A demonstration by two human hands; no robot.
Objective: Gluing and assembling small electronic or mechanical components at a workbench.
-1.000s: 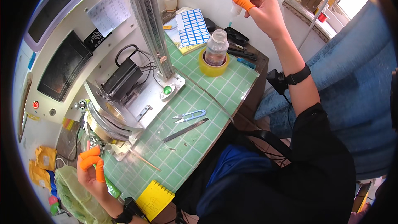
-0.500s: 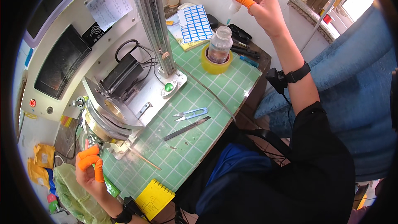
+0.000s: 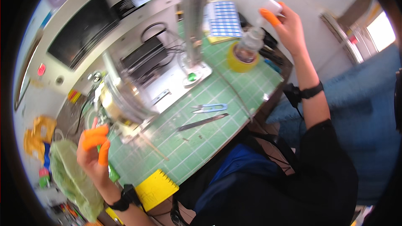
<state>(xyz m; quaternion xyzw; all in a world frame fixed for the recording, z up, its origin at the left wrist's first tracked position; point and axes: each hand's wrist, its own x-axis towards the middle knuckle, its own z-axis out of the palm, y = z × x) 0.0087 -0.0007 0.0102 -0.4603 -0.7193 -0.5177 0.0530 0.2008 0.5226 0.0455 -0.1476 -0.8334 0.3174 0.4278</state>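
Note:
My right hand (image 3: 288,27), an orange finger cot on one finger, grips a small white squeeze bottle (image 3: 272,7) at the back right. It is tilted, its lower end at the mouth of a clear bottle (image 3: 252,39); motion blur hides whether the tip is inside. The clear bottle stands upright in the hole of a roll of yellow tape (image 3: 240,62). My left hand (image 3: 92,157), with orange finger cots, is at the left beside the machine's round metal wheel (image 3: 121,100). Its fingers are curled; what they hold, if anything, cannot be made out.
On the green gridded mat (image 3: 209,142) lie blue thread snips (image 3: 211,108), a flat dark file (image 3: 203,122) and a thin wooden stick (image 3: 153,145). A yellow spiral notebook (image 3: 157,190) is at the front edge. A metal column (image 3: 192,21) and a label sheet (image 3: 225,19) stand farther back.
My right hand has lowered the squeeze bottle from above the clear bottle to its mouth. The whole view has shifted and blurred. My left hand stays curled beside the wheel.

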